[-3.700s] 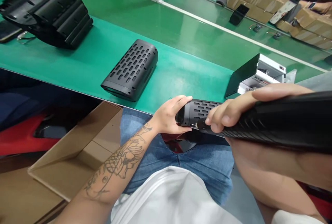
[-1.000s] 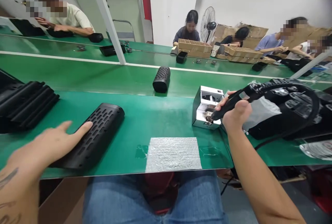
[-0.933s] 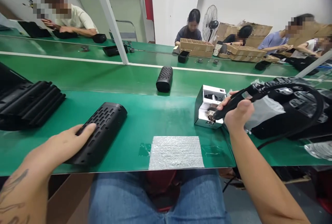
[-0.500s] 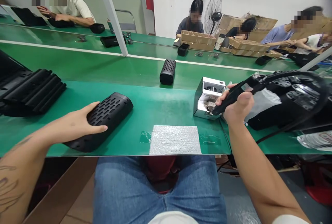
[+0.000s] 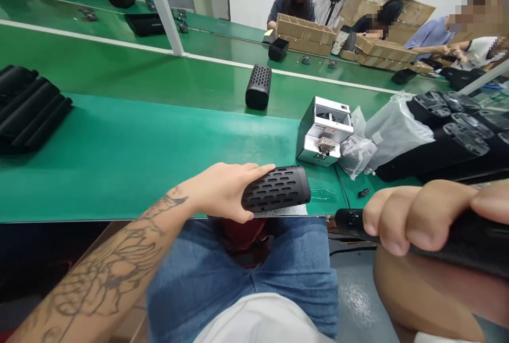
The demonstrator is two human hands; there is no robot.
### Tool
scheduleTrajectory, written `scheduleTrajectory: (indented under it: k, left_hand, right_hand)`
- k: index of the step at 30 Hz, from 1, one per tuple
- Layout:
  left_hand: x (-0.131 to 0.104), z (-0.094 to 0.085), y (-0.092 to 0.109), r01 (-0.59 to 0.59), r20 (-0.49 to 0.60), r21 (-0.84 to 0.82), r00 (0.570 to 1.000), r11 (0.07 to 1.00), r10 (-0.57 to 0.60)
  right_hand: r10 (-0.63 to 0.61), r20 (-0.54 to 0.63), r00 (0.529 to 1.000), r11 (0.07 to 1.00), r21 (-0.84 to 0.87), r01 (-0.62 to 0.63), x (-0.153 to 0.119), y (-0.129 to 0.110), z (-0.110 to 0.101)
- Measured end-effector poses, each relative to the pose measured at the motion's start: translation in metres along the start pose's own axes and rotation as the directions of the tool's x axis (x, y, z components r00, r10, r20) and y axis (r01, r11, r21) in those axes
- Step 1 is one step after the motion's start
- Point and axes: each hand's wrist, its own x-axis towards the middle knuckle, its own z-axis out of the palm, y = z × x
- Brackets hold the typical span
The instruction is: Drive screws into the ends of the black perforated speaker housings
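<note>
A black plastic housing with slotted holes (image 5: 282, 189) lies at the table's near edge, over a pale foam sheet (image 5: 296, 210) that it mostly covers. My left hand (image 5: 226, 189) is wrapped round the housing's left end, thumb below and fingers across the top. Close to the camera at the right, my right hand (image 5: 421, 221) is closed round a black electric screwdriver (image 5: 352, 220), apart from the housing. The screwdriver's front end points left; I cannot make out its bit. Beyond both hands stands a white and grey screw feeder (image 5: 324, 133) with a metal outlet at its front.
Another slotted black housing (image 5: 258, 88) lies farther back. Ridged black parts (image 5: 34, 110) sit at the left. Clear plastic bags (image 5: 401, 125) and several black units (image 5: 469, 141) crowd the right. A white post (image 5: 161, 9) rises behind. Co-workers sit across, near cardboard boxes (image 5: 304, 41).
My left hand has brought the housing right, onto the foam sheet. My right hand has drawn the screwdriver back from the screw feeder, toward the camera. The view has tilted down.
</note>
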Motion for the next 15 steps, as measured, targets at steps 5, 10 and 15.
scheduleTrajectory:
  k: [5, 10, 15]
  left_hand:
    - [0.02, 0.013, 0.002, -0.029, 0.005, 0.004, 1.0, 1.0, 0.029]
    - [0.022, 0.016, 0.002, -0.012, -0.011, 0.014, 1.0, 1.0, 0.012]
    - [0.021, 0.014, 0.003, -0.006, 0.004, -0.001, 1.0, 1.0, 0.006]
  right_hand:
    - [-0.027, 0.1, 0.995, 1.0, 0.0, 0.028, 0.009, 0.019, 0.0]
    - [-0.165, 0.265, 0.95, 0.982, 0.133, 0.134, 0.027, 0.066, -0.014]
    - [-0.146, 0.175, 0.974, 0.977, 0.178, 0.115, 0.023, 0.078, -0.008]
